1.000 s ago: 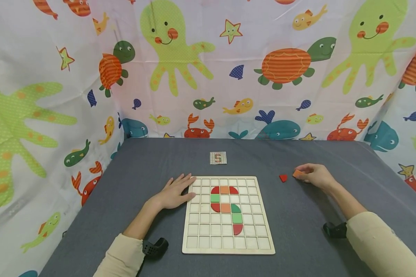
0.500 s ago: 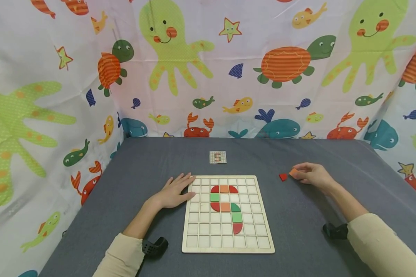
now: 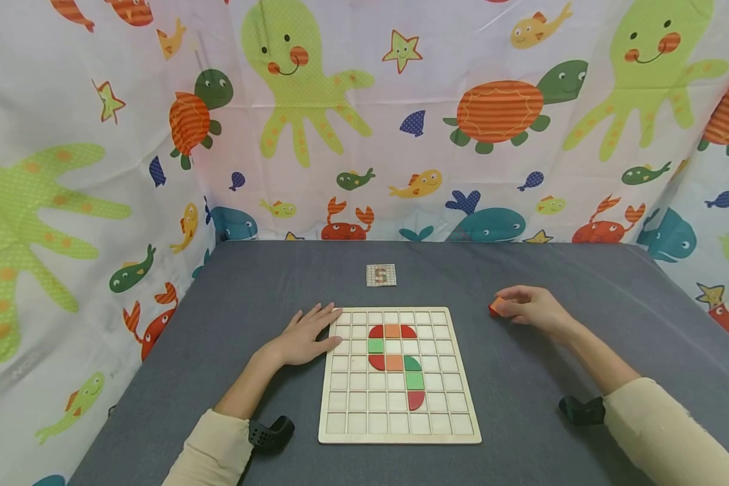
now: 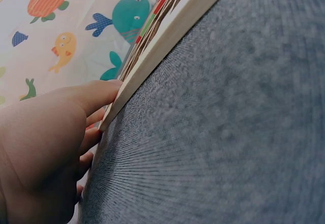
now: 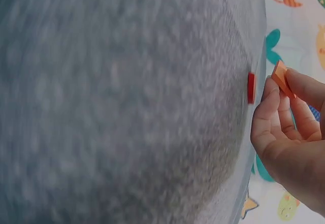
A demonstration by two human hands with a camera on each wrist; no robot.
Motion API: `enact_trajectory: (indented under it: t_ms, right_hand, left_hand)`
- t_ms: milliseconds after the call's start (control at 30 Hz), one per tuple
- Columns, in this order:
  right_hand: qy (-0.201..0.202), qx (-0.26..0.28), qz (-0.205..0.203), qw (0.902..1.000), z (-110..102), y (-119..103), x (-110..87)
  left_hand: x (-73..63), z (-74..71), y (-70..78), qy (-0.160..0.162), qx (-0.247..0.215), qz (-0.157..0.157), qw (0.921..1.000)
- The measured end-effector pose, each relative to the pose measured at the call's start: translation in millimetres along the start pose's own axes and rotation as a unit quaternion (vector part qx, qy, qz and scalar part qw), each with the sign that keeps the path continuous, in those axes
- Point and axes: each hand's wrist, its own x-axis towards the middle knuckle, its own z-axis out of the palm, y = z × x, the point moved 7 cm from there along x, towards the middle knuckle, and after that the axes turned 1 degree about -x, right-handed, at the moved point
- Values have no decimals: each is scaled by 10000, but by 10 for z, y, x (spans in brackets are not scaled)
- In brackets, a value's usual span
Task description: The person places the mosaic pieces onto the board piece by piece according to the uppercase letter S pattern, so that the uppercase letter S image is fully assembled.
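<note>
My right hand pinches an orange square tile between thumb and fingers, to the right of the board. Close by on the cloth lies a red tile, which the orange one partly covers in the head view. My left hand lies with fingers extended at the left edge of a pale wooden grid board, its thumb and fingertips touching the rim. In the board's cells, red quarter-round tiles, orange squares, green squares and a green quarter-round tile form an S-like curve.
Behind the board lies a small card printed with a grid and an S-shaped pattern. A grey cloth covers the table. Curtains with sea animals stand along the back and both sides.
My right hand has moved left with the orange tile, from beside the red tile to over it. The left hand and the board stay as they were.
</note>
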Motion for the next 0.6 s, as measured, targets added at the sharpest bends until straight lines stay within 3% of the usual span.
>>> enact_trajectory:
  t_ms: [600]
  right_hand:
    - [-234, 21, -322, 9992, 335, -231, -17]
  left_hand:
    - [1, -12, 22, -3, 14, 28, 10000]
